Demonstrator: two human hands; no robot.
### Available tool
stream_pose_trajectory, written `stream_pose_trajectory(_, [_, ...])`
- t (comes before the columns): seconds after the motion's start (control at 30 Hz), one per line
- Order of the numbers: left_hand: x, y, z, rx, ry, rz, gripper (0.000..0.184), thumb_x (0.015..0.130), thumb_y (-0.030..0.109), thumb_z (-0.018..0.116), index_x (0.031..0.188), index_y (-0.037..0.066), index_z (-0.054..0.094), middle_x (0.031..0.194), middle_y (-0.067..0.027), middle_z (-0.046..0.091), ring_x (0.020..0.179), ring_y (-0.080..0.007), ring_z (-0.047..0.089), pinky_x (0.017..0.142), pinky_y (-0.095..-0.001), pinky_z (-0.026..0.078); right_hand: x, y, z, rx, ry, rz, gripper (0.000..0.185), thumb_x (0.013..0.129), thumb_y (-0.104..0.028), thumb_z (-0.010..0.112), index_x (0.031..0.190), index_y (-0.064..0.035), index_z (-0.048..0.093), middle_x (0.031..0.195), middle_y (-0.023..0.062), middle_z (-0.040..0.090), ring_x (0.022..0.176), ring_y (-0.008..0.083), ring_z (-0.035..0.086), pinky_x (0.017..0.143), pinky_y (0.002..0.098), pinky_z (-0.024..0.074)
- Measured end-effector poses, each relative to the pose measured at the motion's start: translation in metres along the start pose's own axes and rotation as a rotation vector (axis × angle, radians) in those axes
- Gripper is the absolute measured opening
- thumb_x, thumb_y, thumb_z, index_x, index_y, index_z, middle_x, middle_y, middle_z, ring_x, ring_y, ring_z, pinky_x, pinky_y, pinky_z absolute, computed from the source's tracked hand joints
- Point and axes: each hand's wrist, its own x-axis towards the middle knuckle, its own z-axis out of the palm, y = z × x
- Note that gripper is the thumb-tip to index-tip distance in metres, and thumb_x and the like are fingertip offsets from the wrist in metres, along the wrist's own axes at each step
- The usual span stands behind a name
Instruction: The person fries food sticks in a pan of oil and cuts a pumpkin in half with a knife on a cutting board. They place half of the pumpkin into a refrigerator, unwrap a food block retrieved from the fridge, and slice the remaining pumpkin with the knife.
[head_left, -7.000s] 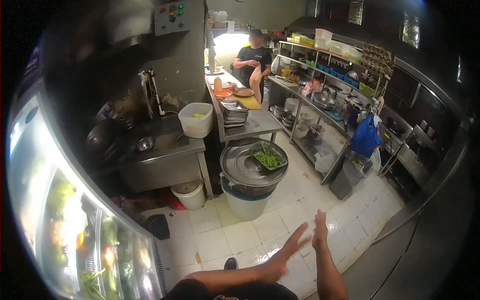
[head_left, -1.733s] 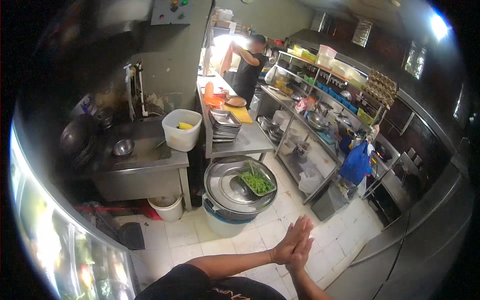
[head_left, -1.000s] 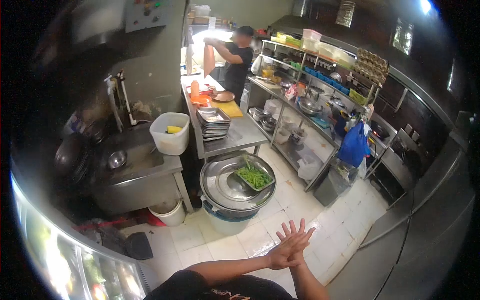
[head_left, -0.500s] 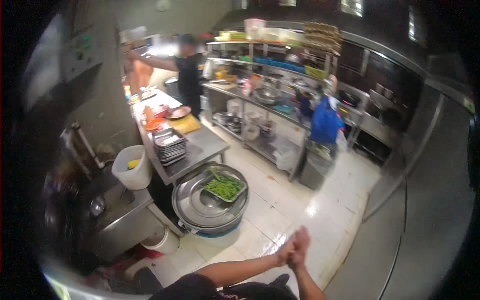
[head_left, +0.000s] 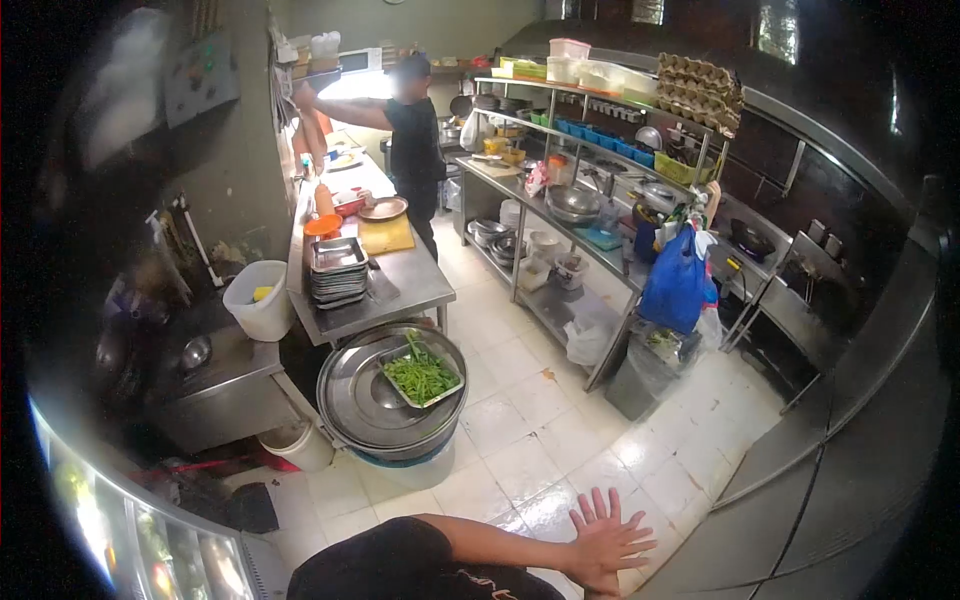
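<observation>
My left hand, its fingers stretched and spread toward the right, lies across my other hand near the bottom of the head view. Behind it, spread fingers pointing up appear to belong to my right hand; its palm is mostly covered, and only a sliver of skin shows below. I see no object in either hand. Nearest to them is the pale tiled floor. Farther left, a metal tray of cut green vegetables sits on a large round metal lid.
A steel table carries stacked metal trays and a yellow cutting board. A person in dark clothes stands beyond, arm raised. Shelving with bowls, a blue bag and a grey bin stand right; a white tub stands left.
My hands have gone from pressed together to overlapping with fingers spread. The view has shifted, and the vegetable tray now appears slightly farther left.
</observation>
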Motion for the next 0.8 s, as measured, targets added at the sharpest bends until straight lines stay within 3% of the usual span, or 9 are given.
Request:
stream_pose_trajectory(0.2, [-0.026, -0.126, -0.005, 0.1, -0.002, -0.286, 0.088, 0.069, 0.064, 0.057, 0.132, 0.006, 0.038, 0.14, -0.0137, 0.035, 0.132, -0.0367, 0.027, 0.107, -0.0563, 0.009, 0.027, -0.045, 0.026, -0.238, 0.043, 0.111, 0.08, 0.082, -0.07, 0.031, 0.138, -0.0121, 0.03, 0.138, 0.0079, 0.034, 0.124, 0.0295, 0.034, 0.098, 0.0471, 0.031])
stream_pose_trajectory(0.23, [-0.038, -0.152, 0.002, 0.07, -0.008, -0.531, 0.083, 0.073, 0.063, 0.055, 0.133, 0.008, 0.039, 0.14, -0.0124, 0.036, 0.132, -0.0346, 0.027, 0.107, -0.0562, 0.008, 0.033, -0.05, 0.021, -0.308, 0.072, 0.147, 0.066, 0.091, -0.056, 0.025, 0.136, -0.0079, 0.031, 0.142, 0.0086, 0.031, 0.129, 0.0251, 0.029, 0.104, 0.0403, 0.0243])
stream_pose_trajectory(0.27, [-0.054, -0.186, 0.014, 0.034, -0.012, -0.772, 0.078, 0.076, 0.061, 0.053, 0.133, 0.01, 0.04, 0.14, -0.0111, 0.037, 0.132, -0.0325, 0.027, 0.107, -0.0561, 0.007, 0.04, -0.059, 0.044, -0.529, 0.173, 0.134, 0.067, 0.09, -0.056, 0.03, 0.132, -0.0055, 0.038, 0.131, 0.0081, 0.043, 0.115, 0.0275, 0.044, 0.096, 0.0378, 0.0346])
stream_pose_trajectory(0.37, [-0.114, -0.271, 0.02, 0.133, -0.582, -1.335, 0.064, 0.08, 0.047, 0.056, 0.132, 0.012, 0.041, 0.127, -0.0132, 0.05, 0.118, -0.033, 0.046, 0.097, -0.0602, 0.03, 0.089, -0.092, 0.033, -0.751, -0.018, 0.038, 0.04, 0.087, -0.036, 0.053, 0.112, -0.0047, 0.05, 0.107, 0.0098, 0.056, 0.094, 0.0214, 0.056, 0.081, 0.0319, 0.0438])
stream_pose_trajectory(0.43, [-0.14, -0.299, 0.007, 0.087, -0.707, -1.26, 0.066, 0.078, 0.048, 0.057, 0.132, 0.013, 0.041, 0.124, -0.0168, 0.052, 0.114, -0.0329, 0.05, 0.093, -0.0483, 0.04, 0.127, -0.104, 0.001, -1.184, 0.082, -0.228, 0.023, 0.083, -0.023, 0.062, 0.095, -0.0043, 0.056, 0.089, 0.01, 0.061, 0.083, 0.0174, 0.059, 0.07, 0.0283, 0.0465])
stream_pose_trajectory(0.6, [-0.088, -0.354, -0.003, -0.046, -0.813, -1.252, 0.072, 0.079, 0.053, 0.055, 0.132, 0.006, 0.039, 0.126, -0.0196, 0.049, 0.115, -0.0335, 0.049, 0.094, -0.042, 0.041, 0.144, -0.195, -0.196, -1.633, 0.551, 0.112, 0.017, 0.076, -0.013, 0.067, 0.071, -0.0018, 0.055, 0.059, 0.0081, 0.055, 0.066, 0.0121, 0.057, 0.059, 0.0278, 0.0448])
stream_pose_trajectory(0.67, [-0.056, -0.388, 0.009, -0.046, -0.863, -1.153, 0.072, 0.08, 0.053, 0.054, 0.132, 0.006, 0.039, 0.126, -0.0201, 0.049, 0.115, -0.0335, 0.049, 0.094, -0.0417, 0.041, 0.097, -0.217, -0.222, -1.728, 0.966, 0.176, 0.02, 0.076, -0.022, 0.065, 0.08, -0.0026, 0.063, 0.069, 0.0134, 0.061, 0.068, 0.0294, 0.059, 0.066, 0.0389, 0.0461])
stream_pose_trajectory(0.7, [-0.034, -0.409, 0.022, -0.047, -0.909, -1.087, 0.071, 0.08, 0.053, 0.054, 0.132, 0.006, 0.039, 0.125, -0.0203, 0.05, 0.114, -0.0334, 0.049, 0.094, -0.0416, 0.041, 0.037, -0.204, -0.349, -2.621, 0.522, -0.27, 0.008, 0.073, -0.011, 0.063, 0.075, -0.0028, 0.062, 0.066, 0.015, 0.06, 0.067, 0.0268, 0.06, 0.061, 0.039, 0.0461])
stream_pose_trajectory(0.8, [0.069, -0.446, 0.034, -0.056, -1.021, -0.934, 0.067, 0.082, 0.051, 0.052, 0.132, 0.008, 0.039, 0.122, -0.0199, 0.051, 0.114, -0.0334, 0.049, 0.094, -0.0419, 0.041, -0.096, -0.187, -0.518, -2.277, 0.564, 0.926, 0.022, 0.085, -0.023, 0.051, 0.088, -0.0041, 0.063, 0.092, 0.0132, 0.064, 0.088, 0.0333, 0.06, 0.078, 0.0504, 0.0448])
